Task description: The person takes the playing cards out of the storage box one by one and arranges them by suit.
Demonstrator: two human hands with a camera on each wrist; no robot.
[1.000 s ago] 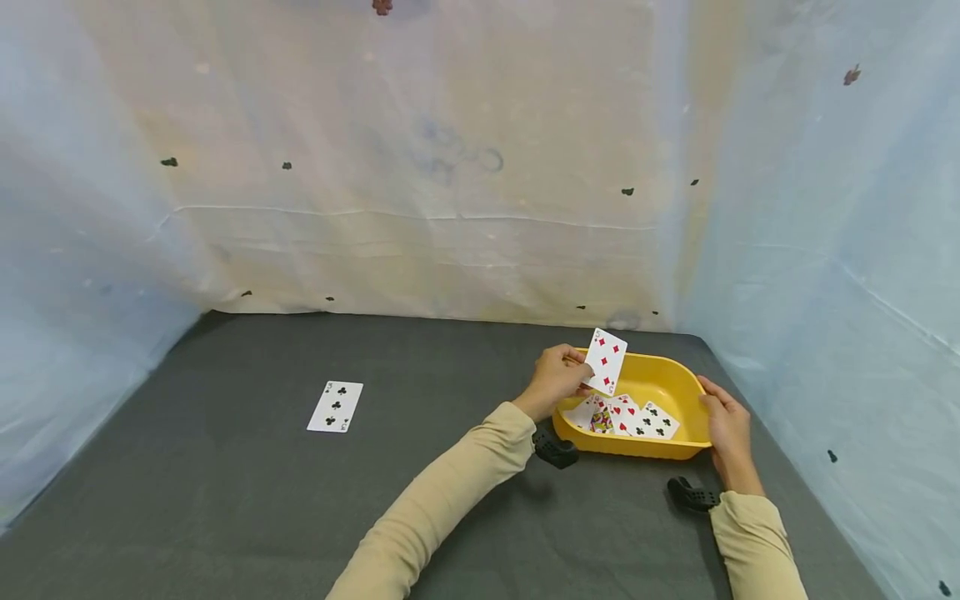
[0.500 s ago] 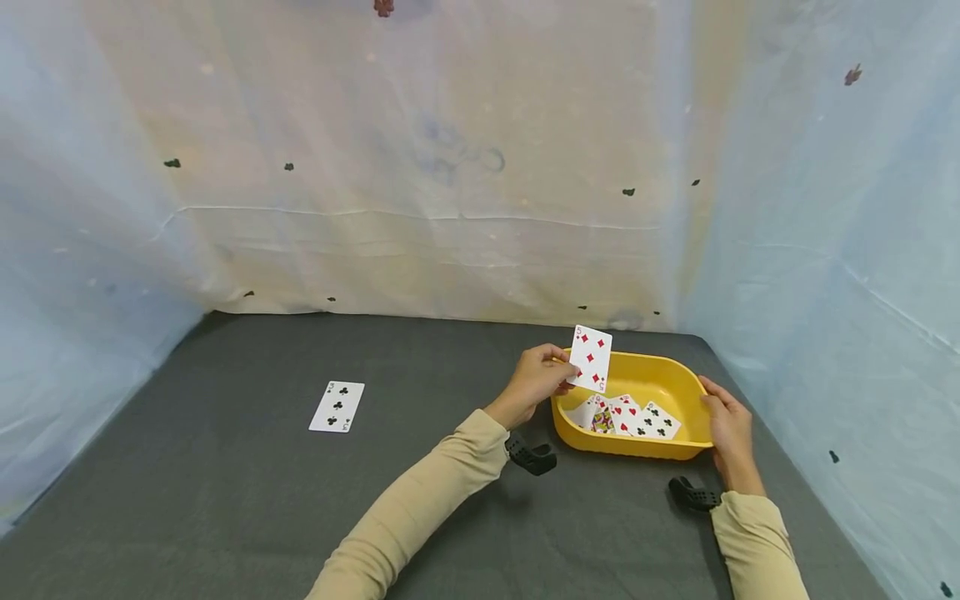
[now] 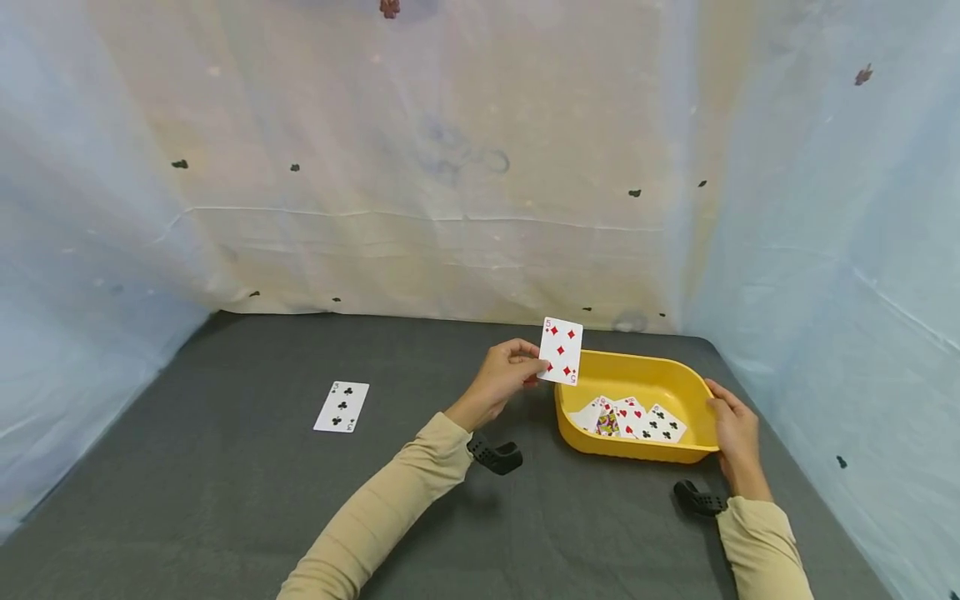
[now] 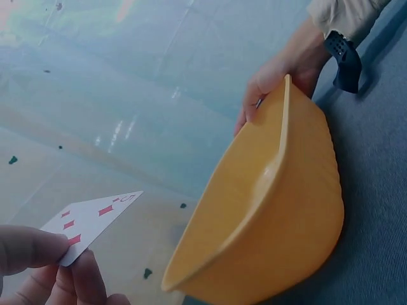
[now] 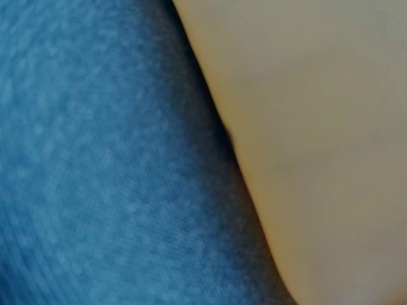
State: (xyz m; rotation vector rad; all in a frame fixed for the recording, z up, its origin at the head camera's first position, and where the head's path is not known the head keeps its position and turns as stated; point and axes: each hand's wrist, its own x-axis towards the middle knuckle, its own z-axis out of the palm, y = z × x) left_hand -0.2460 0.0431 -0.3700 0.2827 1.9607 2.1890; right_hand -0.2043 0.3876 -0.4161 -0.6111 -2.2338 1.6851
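Observation:
Thumb and fingers of my left hand (image 3: 497,382) pinch a five of diamonds playing card (image 3: 561,348), held up face toward me just off the left end of a yellow plastic tub (image 3: 637,450). My right hand (image 3: 738,435) grips the tub's right end, thumb over the rim. Inside the tub lie several overlapping face-up cards (image 3: 630,418), among them hearts, a club card and a picture card. In the left wrist view the pinched card (image 4: 95,219) stands apart from the tub (image 4: 292,229). The right wrist view shows only a blurred tub wall (image 5: 331,140) and cloth.
A three of clubs (image 3: 341,407) lies face up at the left on the dark grey cloth-covered table (image 3: 225,492). Pale sheeting (image 3: 450,167) walls off the back and both sides. Each wrist wears a black strap-like device (image 3: 495,457).
My left hand has moved left with the five of diamonds, from over the tub to beside its left end. The right hand keeps its grip; the tub and other cards stay put.

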